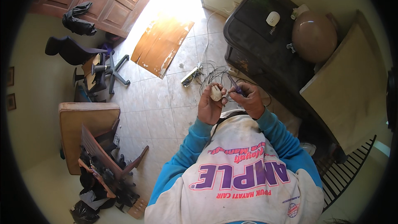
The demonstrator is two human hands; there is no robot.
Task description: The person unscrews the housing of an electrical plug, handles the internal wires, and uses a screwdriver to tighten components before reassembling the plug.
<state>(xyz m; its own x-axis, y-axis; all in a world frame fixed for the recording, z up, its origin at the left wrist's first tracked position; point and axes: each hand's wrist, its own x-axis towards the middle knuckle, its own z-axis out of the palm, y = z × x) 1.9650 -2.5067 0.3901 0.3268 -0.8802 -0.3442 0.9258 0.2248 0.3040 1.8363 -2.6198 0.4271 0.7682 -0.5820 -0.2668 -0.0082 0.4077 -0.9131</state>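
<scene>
In front of my chest, my left hand [210,107] is closed round a small off-white rounded casing [216,93] with a dark slot at its top. My left fingertips curl over its right side. Just to the right, my right hand [249,100] grips a screwdriver [237,88] with a dark purplish handle. Its slim end slants up and to the left, apart from the casing. Both hands are raised above the tiled floor, with a tangle of cables [213,72] behind them.
A white power strip [191,76] lies among the cables. Beyond it is a wooden board [162,43] near the bright doorway. At right stands a dark table [259,27] with a brown rounded object [315,36]. An office chair [95,64] and tipped furniture [103,153] are at left.
</scene>
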